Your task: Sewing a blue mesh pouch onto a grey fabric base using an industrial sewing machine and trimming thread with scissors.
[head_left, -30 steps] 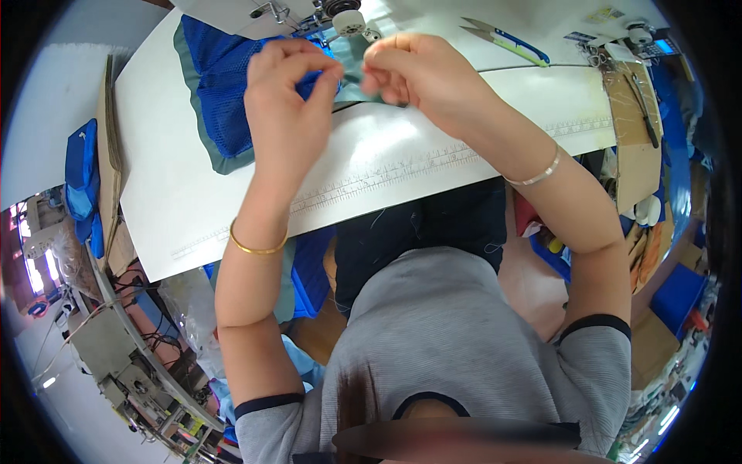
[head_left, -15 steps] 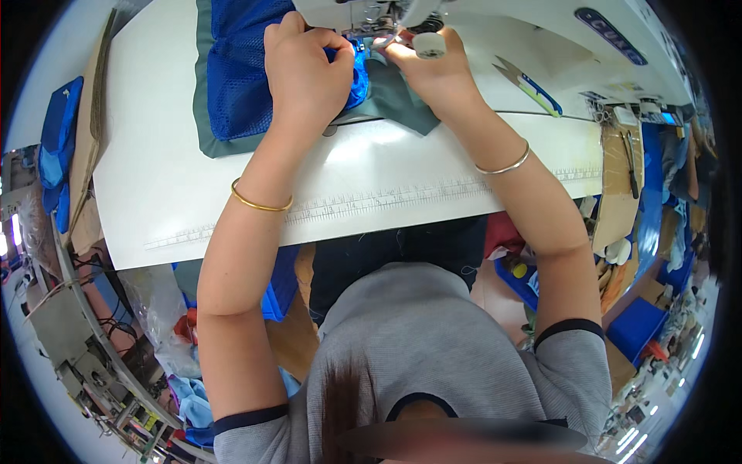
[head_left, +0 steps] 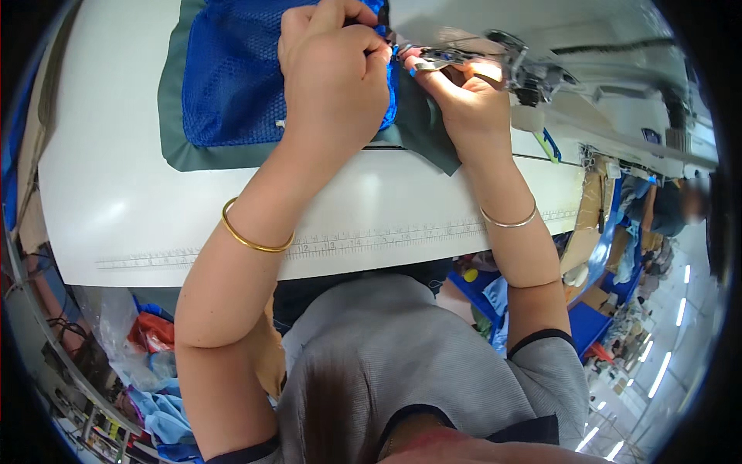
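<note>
A panel of blue mesh (head_left: 232, 77) on grey-green fabric (head_left: 425, 127) lies on the white sewing table, with shiny blue trim along its right edge. My left hand (head_left: 332, 85) is closed, its fingertips pinching that trim beside the needle area. Across from it, my right hand (head_left: 473, 100) has its thumb and fingers bent together at the metal presser foot (head_left: 444, 56) of the sewing machine (head_left: 618, 54). A bit of blue shows at its thumb tip, and the fabric edge appears pinched there. The foot partly hides those fingertips.
A printed ruler strip (head_left: 371, 241) runs along the front of the white table (head_left: 108, 209). Green-and-blue thread snips (head_left: 550, 145) lie right of my right hand. Below the table are plastic bags and cloth (head_left: 166, 414) at left and a blue bin (head_left: 589, 325) at right.
The view has shifted and turned, so the machine head appears farther right. My left hand's fingers have changed their grip on the blue trim. Both hands stay at the presser foot.
</note>
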Available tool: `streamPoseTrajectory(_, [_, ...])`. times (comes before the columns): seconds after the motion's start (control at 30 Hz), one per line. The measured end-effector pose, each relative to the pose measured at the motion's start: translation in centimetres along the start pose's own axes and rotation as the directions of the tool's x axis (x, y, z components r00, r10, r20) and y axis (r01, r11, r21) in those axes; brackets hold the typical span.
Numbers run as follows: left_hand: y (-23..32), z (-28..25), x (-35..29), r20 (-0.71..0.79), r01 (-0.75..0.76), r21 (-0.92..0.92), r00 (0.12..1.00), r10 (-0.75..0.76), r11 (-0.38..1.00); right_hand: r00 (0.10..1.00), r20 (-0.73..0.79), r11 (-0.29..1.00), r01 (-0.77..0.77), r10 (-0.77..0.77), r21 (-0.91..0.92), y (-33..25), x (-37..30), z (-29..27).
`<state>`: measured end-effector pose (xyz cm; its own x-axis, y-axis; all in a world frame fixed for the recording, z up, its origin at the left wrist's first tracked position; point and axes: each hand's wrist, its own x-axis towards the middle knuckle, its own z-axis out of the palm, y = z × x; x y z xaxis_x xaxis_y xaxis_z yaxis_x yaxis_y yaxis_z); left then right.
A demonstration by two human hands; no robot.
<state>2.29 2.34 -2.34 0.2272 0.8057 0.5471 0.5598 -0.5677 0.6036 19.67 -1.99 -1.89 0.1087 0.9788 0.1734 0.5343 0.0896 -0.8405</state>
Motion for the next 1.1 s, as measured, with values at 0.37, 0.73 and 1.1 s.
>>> streamPoseTrajectory(0.37, [0.9, 0.7, -0.3, -0.074, 0.071, -0.041, 0.994, -0.074, 0.997, 0.953, -0.009, 0.935, -0.295, 0.303, 0.198, -1.8, -0.4, 0.0])
streamPoseTrajectory(0.73, [0.7, 0.9, -0.2, -0.059, 0.096, -0.005, 0.994, -0.096, 0.995, 0.965, -0.013, 0.912, -0.243, 0.262, 0.330, -1.5, -0.3, 0.2])
streamPoseTrajectory(1.1, [0.7, 1.0, -0.1, 0.021, 0.171, 0.077, 0.985, -0.173, 0.982, 0.958, -0.032, 0.922, -0.264, 0.284, 0.282, -2.1, -0.4, 0.5])
